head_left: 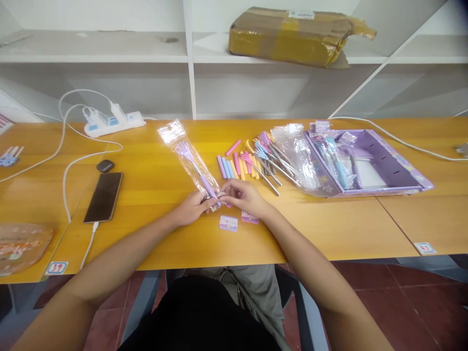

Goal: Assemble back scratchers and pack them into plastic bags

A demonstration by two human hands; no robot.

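Observation:
A purple hand-shaped scratcher (196,165) lies inside a clear plastic sleeve (171,132), its claw toward the sleeve's far end. My left hand (192,207) is closed on the near end of the sleeve from the left. My right hand (241,196) pinches the same end from the right; small details between the fingers are hidden. Just below the right hand are two small printed cards, one (228,223) in full view and one (249,217) partly under the wrist. Beyond it lie coloured tubes (237,164) and loose scratchers with metal rods (272,158).
Clear sleeves (305,163) lie beside a purple box (387,161) holding packed pieces. At left are a phone (104,197), a black case (105,166), a power strip (115,124) and white cables. A taped carton (288,36) rests on the shelf.

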